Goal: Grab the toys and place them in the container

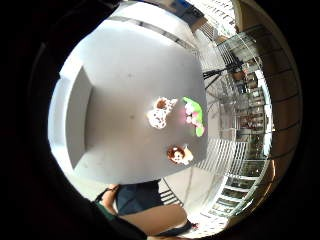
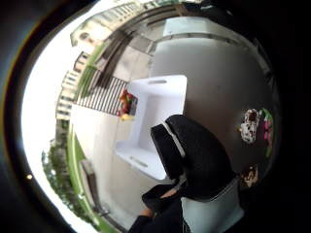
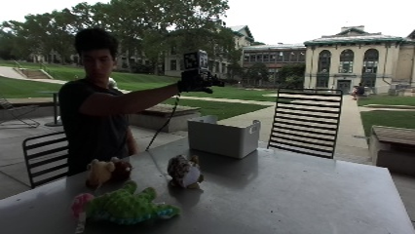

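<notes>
Grey unlabelled container (image 3: 223, 136), plush toys (image 3: 183, 171)

A grey smooth tabletop (image 3: 305, 190) fills the foreground; a black slatted metal chair (image 3: 305, 122) stands just beyond its far edge.

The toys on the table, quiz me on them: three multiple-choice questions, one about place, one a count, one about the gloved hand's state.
1. Where are the toys?
A. on the table
B. in the container
C. on a chair

2. How many toys show?
A. one
B. three
C. five

3. The gloved hand is:
A. raised above the container, holding no toy
B. pressing the green toy
C. inside the container

Key: 1 A, all lie on the tabletop; 2 B, green toy, owl toy, brown toy; 3 A, the arm is stretched out high, away from the toys.
</notes>
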### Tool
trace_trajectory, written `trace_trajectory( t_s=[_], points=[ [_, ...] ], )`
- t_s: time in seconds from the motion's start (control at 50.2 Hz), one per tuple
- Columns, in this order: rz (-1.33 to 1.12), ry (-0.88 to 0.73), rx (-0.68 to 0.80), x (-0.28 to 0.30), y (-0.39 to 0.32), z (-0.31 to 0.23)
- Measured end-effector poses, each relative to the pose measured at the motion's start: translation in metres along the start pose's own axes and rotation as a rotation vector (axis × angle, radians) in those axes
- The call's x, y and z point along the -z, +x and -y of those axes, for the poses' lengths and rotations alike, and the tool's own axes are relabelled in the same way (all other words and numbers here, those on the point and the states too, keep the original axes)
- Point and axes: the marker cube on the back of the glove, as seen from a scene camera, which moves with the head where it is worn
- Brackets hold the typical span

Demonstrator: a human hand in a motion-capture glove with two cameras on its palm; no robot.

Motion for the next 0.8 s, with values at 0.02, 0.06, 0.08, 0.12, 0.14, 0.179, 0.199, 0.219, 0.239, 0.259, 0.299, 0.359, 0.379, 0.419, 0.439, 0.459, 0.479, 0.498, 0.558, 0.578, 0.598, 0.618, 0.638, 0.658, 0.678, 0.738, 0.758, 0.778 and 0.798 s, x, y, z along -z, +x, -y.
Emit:
trace_trajectory(
  t_s=[0.02, 0.06, 0.08, 0.12, 0.14, 0.179, 0.199, 0.219, 0.239, 0.259, 0.299, 0.359, 0.379, 0.419, 0.439, 0.459, 0.479, 0.498, 0.558, 0.578, 0.598, 0.618, 0.638, 0.658, 0.678, 0.738, 0.758, 0.778, 0.798],
  points=[
    [-0.027, -0.001, -0.079, -0.001, 0.001, 0.003],
    [-0.049, -0.002, -0.148, -0.002, 0.002, 0.006],
    [-0.05, -0.002, -0.159, -0.002, 0.003, 0.007],
    [-0.051, -0.001, -0.17, -0.002, 0.006, 0.007],
    [-0.051, -0.001, -0.173, -0.002, 0.008, 0.008],
    [-0.052, -0.005, -0.172, -0.003, 0.011, 0.007],
    [-0.05, -0.009, -0.17, -0.004, 0.012, 0.006],
    [-0.047, -0.013, -0.17, -0.004, 0.013, 0.006],
    [-0.045, -0.018, -0.176, -0.004, 0.016, 0.006],
    [-0.046, -0.024, -0.189, -0.005, 0.022, 0.007],
    [-0.068, -0.035, -0.234, -0.008, 0.054, 0.013],
    [-0.144, -0.036, -0.294, -0.015, 0.128, 0.027],
    [-0.163, -0.034, -0.301, -0.016, 0.144, 0.029],
    [-0.186, -0.031, -0.294, -0.016, 0.157, 0.027],
    [-0.196, -0.03, -0.282, -0.015, 0.16, 0.023],
    [-0.205, -0.029, -0.268, -0.013, 0.162, 0.017],
    [-0.21, -0.028, -0.253, -0.011, 0.163, 0.011],
    [-0.208, -0.029, -0.24, -0.009, 0.159, 0.004],
    [-0.157, -0.044, -0.194, 0.002, 0.122, -0.033],
    [-0.138, -0.051, -0.181, 0.006, 0.112, -0.047],
    [-0.127, -0.056, -0.173, 0.009, 0.107, -0.059],
    [-0.123, -0.06, -0.17, 0.011, 0.11, -0.069],
    [-0.126, -0.061, -0.172, 0.013, 0.118, -0.077],
    [-0.132, -0.06, -0.175, 0.013, 0.127, -0.085],
    [-0.14, -0.058, -0.181, 0.013, 0.136, -0.092],
    [-0.148, -0.052, -0.196, 0.012, 0.163, -0.108],
    [-0.147, -0.051, -0.199, 0.011, 0.172, -0.112],
    [-0.144, -0.05, -0.203, 0.009, 0.179, -0.116],
    [-0.142, -0.05, -0.207, 0.008, 0.185, -0.121]
  ],
)
